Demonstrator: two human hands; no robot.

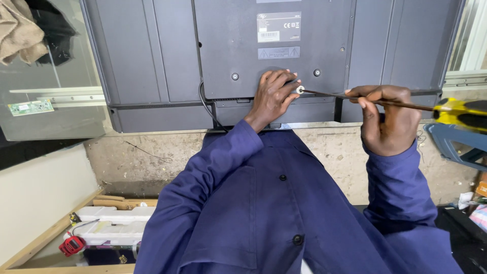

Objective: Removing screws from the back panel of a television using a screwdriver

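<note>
seen from above, over a dark blue work coat [284, 203]: left hand [272, 95] spread flat, fingers loosely open, pressed on the grey back panel of a flat-screen television [167, 61] lying face down across a rough concrete ledge [152, 152]. fingertips meeting the tip of a long screwdriver [385, 103] at a small white fitting [300, 90] near the panel's lower edge. right hand [385, 119] closed around the thin shaft, yellow-and-black handle jutting out to the right, beyond the palm. black cable [205, 104] curling down from the panel just beside the left wrist. two round screw mounts [235, 76] flanking the left hand. off to the far left, a small green circuit board [30, 107] on a glass surface; lower left, white foam packing [114, 223] and a red object [72, 245] inside a wooden frame.
</note>
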